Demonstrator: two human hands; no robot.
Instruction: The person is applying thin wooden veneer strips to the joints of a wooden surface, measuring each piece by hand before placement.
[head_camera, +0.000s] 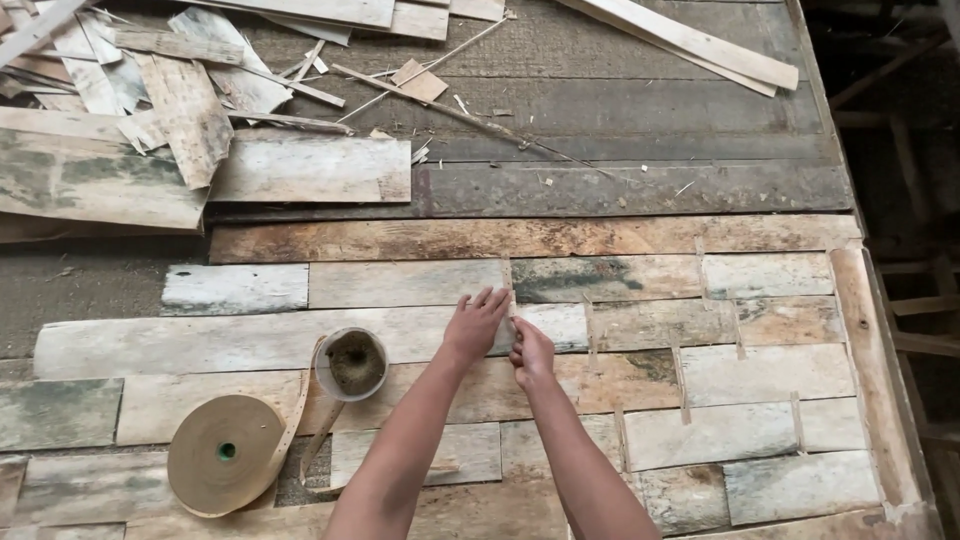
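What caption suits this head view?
Two hands, left hand and right hand, press a tape strip onto patchwork veneer sheets.

Thin, matt, weathered wood veneer sheets (640, 330), stained grey-green in patches, are seen beside a roll of smooth brown paper tape (225, 452) and a rough, dark plank floor (620, 100).

You are getting open passage right of your hands over the flat veneer sheets (760, 330). To the left, the tape roll (226, 453) and cup (351, 363) are blocking; scrap wood (190, 110) is crowding the far-left worktop (640, 120).
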